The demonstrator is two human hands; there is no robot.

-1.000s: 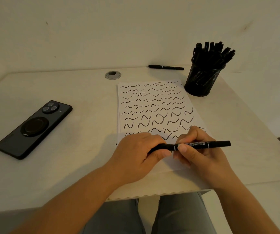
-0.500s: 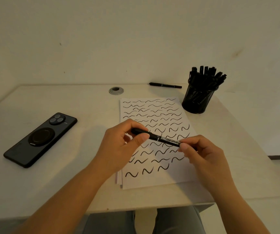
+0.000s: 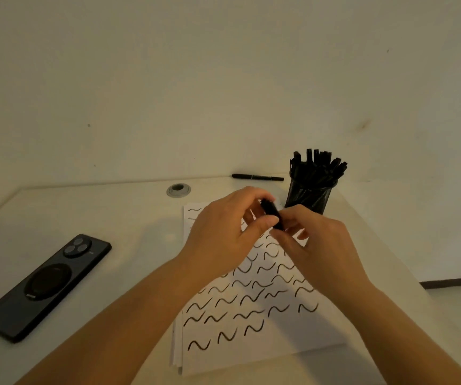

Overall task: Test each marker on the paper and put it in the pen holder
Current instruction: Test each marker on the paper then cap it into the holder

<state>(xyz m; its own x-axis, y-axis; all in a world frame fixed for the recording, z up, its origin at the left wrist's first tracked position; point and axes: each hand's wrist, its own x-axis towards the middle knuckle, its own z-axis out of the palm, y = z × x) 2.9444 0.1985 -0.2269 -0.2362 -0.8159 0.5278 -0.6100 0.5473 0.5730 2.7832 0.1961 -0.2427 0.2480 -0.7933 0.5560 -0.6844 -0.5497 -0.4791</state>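
Both hands hold one black marker (image 3: 272, 213) above the far part of the paper (image 3: 254, 309), which is covered with several black wavy test strokes. My left hand (image 3: 223, 232) pinches the marker's upper end between thumb and fingers. My right hand (image 3: 315, 240) grips its lower end, most of which is hidden by the fingers. The black mesh pen holder (image 3: 308, 194), filled with several black markers, stands just beyond my right hand. Another black marker (image 3: 257, 177) lies flat at the table's back edge by the wall.
A black phone (image 3: 46, 284) lies face down on the left of the pale table (image 3: 112, 218). A grey cable grommet (image 3: 178, 189) sits near the back. The table's right edge runs close to the pen holder, with floor beyond.
Both hands have lifted the marker from low over the near paper up and away toward the pen holder. The marker has turned from lying sideways to pointing away. The camera has tilted upward.
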